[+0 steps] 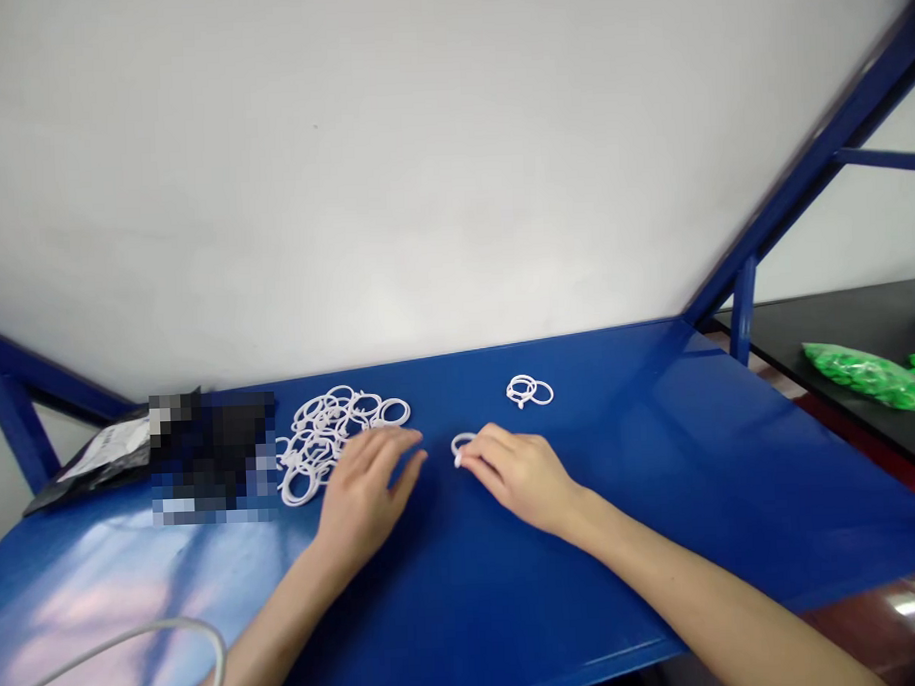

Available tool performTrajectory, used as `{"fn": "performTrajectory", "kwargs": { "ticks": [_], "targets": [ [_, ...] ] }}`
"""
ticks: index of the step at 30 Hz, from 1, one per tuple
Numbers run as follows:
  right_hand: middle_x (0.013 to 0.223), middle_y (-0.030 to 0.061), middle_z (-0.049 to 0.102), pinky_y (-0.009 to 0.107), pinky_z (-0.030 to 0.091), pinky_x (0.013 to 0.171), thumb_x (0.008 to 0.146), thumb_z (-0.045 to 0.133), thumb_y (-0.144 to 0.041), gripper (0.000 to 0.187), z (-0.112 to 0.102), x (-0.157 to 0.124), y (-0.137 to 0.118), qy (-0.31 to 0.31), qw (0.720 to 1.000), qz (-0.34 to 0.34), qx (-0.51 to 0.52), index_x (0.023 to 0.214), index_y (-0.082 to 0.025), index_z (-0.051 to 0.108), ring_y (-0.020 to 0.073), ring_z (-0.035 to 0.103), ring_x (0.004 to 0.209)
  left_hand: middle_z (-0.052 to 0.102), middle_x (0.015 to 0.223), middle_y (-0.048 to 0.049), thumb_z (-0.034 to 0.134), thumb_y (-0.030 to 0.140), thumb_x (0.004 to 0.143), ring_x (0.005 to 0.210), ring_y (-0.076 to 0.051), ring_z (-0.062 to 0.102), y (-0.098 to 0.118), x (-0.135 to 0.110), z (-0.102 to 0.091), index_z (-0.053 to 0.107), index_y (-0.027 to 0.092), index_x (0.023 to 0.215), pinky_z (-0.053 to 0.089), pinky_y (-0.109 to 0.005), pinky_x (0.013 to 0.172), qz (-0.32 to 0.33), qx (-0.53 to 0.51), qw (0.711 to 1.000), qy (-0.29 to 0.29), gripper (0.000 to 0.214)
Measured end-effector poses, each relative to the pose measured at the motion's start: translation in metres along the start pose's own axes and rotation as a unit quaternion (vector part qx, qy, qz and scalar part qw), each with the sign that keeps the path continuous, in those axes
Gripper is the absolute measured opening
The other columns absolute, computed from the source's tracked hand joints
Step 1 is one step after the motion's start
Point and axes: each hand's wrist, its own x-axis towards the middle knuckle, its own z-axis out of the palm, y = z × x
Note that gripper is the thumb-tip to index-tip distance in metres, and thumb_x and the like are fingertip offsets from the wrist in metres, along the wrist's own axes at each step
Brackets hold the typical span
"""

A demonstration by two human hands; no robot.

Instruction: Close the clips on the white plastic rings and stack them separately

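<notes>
Between the thumb and fingers of my right hand [518, 473] is a small white ring [463, 442], pinched at a little knob on its edge. My left hand [368, 486] is held above the blue table with thumb and fingers apart, and nothing shows in its grasp. Just behind and left of it lies a loose pile of white rings [321, 428], partly hidden by that hand. Farther back, beyond my right hand, a few more white rings [530, 390] lie overlapping on the table.
The blue table [436, 594] meets a pale wall, with blue frame bars [742, 308] at the sides. At left lies a black plastic package [101, 457] beside a blurred area. A white cable [174, 623] curves at front left. A bag of green pieces [871, 374] rests on a black surface at right.
</notes>
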Motion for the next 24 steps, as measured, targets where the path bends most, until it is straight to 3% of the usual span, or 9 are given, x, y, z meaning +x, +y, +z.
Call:
{"fn": "performTrajectory", "kwargs": {
  "ticks": [2, 5, 8, 11, 15, 18, 24],
  "targets": [
    [0.096, 0.0029, 0.075, 0.023, 0.048, 0.063, 0.109, 0.045, -0.033, 0.030, -0.006, 0.004, 0.018, 0.016, 0.997, 0.053, -0.054, 0.099, -0.021, 0.071, 0.0131, 0.071, 0.076, 0.076, 0.108, -0.0112, 0.061, 0.030, 0.099, 0.103, -0.030, 0.067, -0.021, 0.002, 0.003, 0.069, 0.017, 0.114, 0.052, -0.046, 0.093, -0.068, 0.100, 0.993, 0.006, 0.022],
    [0.104, 0.0045, 0.074, 0.024, 0.045, 0.059, 0.108, 0.047, -0.032, 0.026, -0.017, 0.008, 0.044, 0.014, 0.974, 0.171, -0.148, 0.103, -0.021, 0.071, 0.0162, 0.072, 0.080, 0.074, 0.116, -0.0146, 0.060, 0.038, 0.098, 0.111, -0.037, 0.061, -0.041, 0.000, 0.007, 0.071, 0.015, 0.116, 0.047, -0.050, 0.094, -0.149, 0.181, 0.972, -0.034, 0.031],
    [0.110, 0.0048, 0.071, 0.026, 0.041, 0.054, 0.105, 0.052, -0.032, 0.022, -0.026, 0.010, 0.059, -0.029, 0.945, 0.258, -0.201, 0.108, -0.021, 0.070, 0.0157, 0.070, 0.070, 0.075, 0.112, -0.0124, 0.058, 0.040, 0.098, 0.111, -0.037, 0.059, -0.048, -0.002, 0.008, 0.075, 0.018, 0.106, 0.044, -0.050, 0.091, -0.184, 0.192, 0.960, -0.086, 0.029],
    [0.115, 0.0049, 0.069, 0.027, 0.042, 0.054, 0.105, 0.053, -0.035, 0.022, -0.028, 0.011, 0.058, -0.034, 0.936, 0.283, -0.207, 0.111, -0.022, 0.069, 0.0156, 0.070, 0.070, 0.076, 0.106, -0.0101, 0.056, 0.036, 0.097, 0.109, -0.036, 0.059, -0.046, -0.002, 0.008, 0.074, 0.020, 0.098, 0.040, -0.048, 0.089, -0.194, 0.187, 0.957, -0.105, 0.024],
    [0.115, 0.0056, 0.069, 0.027, 0.048, 0.058, 0.105, 0.052, -0.035, 0.023, -0.025, 0.011, 0.044, -0.022, 0.947, 0.256, -0.193, 0.112, -0.022, 0.070, 0.0177, 0.072, 0.080, 0.077, 0.098, -0.0083, 0.057, 0.034, 0.096, 0.106, -0.034, 0.059, -0.041, -0.001, 0.007, 0.071, 0.021, 0.092, 0.036, -0.048, 0.092, -0.189, 0.171, 0.960, -0.116, 0.020],
    [0.115, 0.0081, 0.070, 0.027, 0.053, 0.064, 0.106, 0.050, -0.033, 0.025, -0.019, 0.009, 0.030, -0.027, 0.968, 0.192, -0.157, 0.115, -0.020, 0.070, 0.0204, 0.073, 0.090, 0.079, 0.096, -0.0082, 0.057, 0.033, 0.097, 0.103, -0.033, 0.059, -0.040, -0.002, 0.007, 0.070, 0.022, 0.091, 0.035, -0.051, 0.094, -0.164, 0.161, 0.968, -0.104, 0.018],
    [0.117, 0.0105, 0.069, 0.035, 0.062, 0.075, 0.103, 0.055, -0.029, 0.026, -0.003, 0.004, 0.001, -0.081, 0.995, 0.046, -0.030, 0.125, -0.018, 0.065, 0.0202, 0.073, 0.089, 0.079, 0.086, -0.0045, 0.063, 0.025, 0.096, 0.096, -0.030, 0.063, -0.033, 0.001, 0.002, 0.069, 0.023, 0.090, 0.037, -0.050, 0.094, -0.088, 0.131, 0.988, 0.001, 0.008]
  ]
}}
